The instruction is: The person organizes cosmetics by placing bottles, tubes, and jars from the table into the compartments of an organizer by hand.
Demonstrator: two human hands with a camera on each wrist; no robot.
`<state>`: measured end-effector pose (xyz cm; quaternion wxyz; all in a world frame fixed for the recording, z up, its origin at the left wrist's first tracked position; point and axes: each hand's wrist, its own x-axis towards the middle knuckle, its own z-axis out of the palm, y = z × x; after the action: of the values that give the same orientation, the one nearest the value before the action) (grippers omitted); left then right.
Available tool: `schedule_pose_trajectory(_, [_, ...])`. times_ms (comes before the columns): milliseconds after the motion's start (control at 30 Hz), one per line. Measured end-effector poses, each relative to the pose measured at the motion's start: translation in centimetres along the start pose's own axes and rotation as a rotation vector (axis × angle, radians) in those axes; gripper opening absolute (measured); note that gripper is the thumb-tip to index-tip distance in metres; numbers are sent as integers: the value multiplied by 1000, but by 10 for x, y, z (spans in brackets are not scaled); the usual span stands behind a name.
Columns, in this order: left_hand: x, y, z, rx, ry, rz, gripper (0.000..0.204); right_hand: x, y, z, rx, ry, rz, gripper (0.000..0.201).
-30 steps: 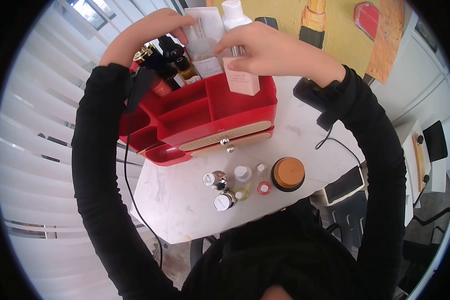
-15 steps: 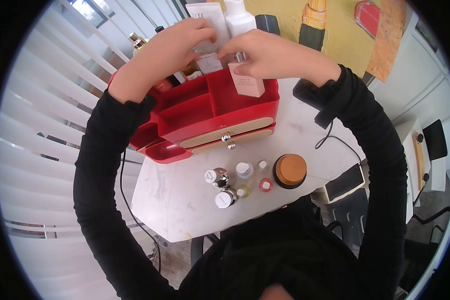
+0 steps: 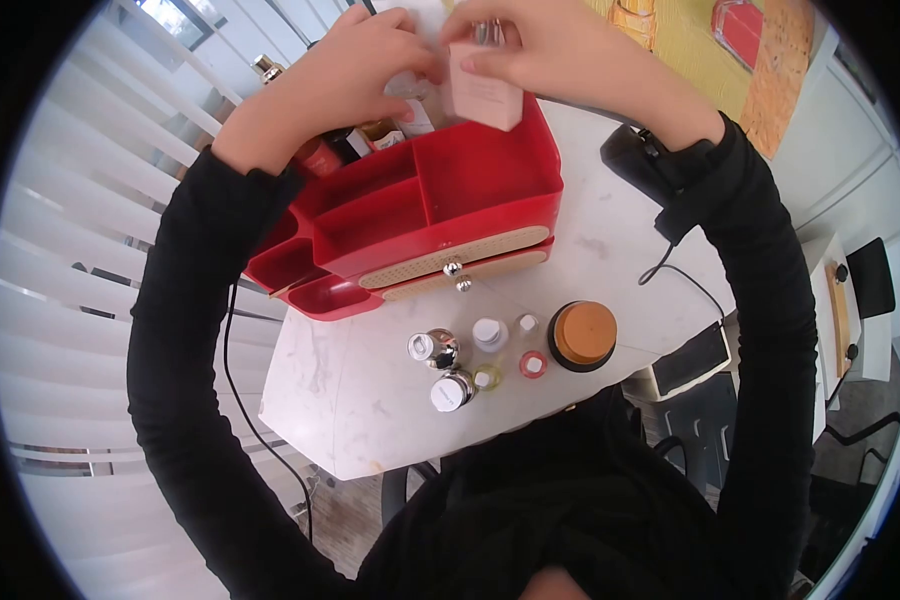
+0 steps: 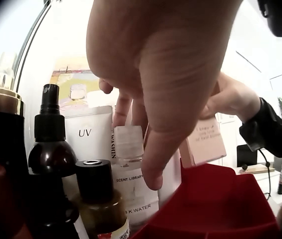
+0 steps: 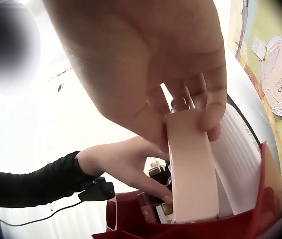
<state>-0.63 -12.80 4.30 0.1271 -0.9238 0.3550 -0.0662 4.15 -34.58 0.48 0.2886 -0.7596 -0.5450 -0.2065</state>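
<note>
My right hand grips a pale pink, block-shaped bottle by its top, around a silver neck, above the back right of a red organizer. My left hand reaches behind the organizer's front compartments. Its thumb and fingers hold a small clear-capped bottle labelled Scent Library, with the thumb along the right side. Beside it stand a white UV tube, a dark spray bottle and an amber bottle with a black cap.
In front of the organizer, on the white table, stand several small bottles and an orange-lidded jar. Cables run from both wrists. White blinds hang at the left; a painting is behind.
My right hand has lifted the pink bottle up and back from the right compartment. My left hand has moved from the white tube onto the clear-capped bottle.
</note>
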Motion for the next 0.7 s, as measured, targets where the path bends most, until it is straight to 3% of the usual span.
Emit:
schedule_pose_trajectory(67, [0,-9,5,-24,7,-16,25,5,-18,-3,79,45,43,27])
schedule_pose_trajectory(133, [2,-24,16,-47,17,-24,27,7,-33,-2,-22,-13,128,18])
schedule_pose_trajectory(167, [0,-32,25,-55,125,23,29,7,-30,6,-25,-12,130,18])
schedule_pose_trajectory(200, [-2,-40,34,-62,231,70,32,3,-23,20,-63,136,7,14])
schedule_pose_trajectory(233, [-2,-41,35,-62,232,75,32,1,-23,27,-101,285,-117,10])
schedule_pose_trajectory(300, [-5,-42,39,-106,314,49,31,-5,-20,30,-123,272,-109,9])
schedule_pose_trajectory(500, [-9,-37,41,-72,281,15,32,-23,-7,53,-275,311,-128,16])
schedule_pose_trajectory(700, [-10,-32,43,-22,270,-48,38,-14,-16,39,-250,333,-166,16])
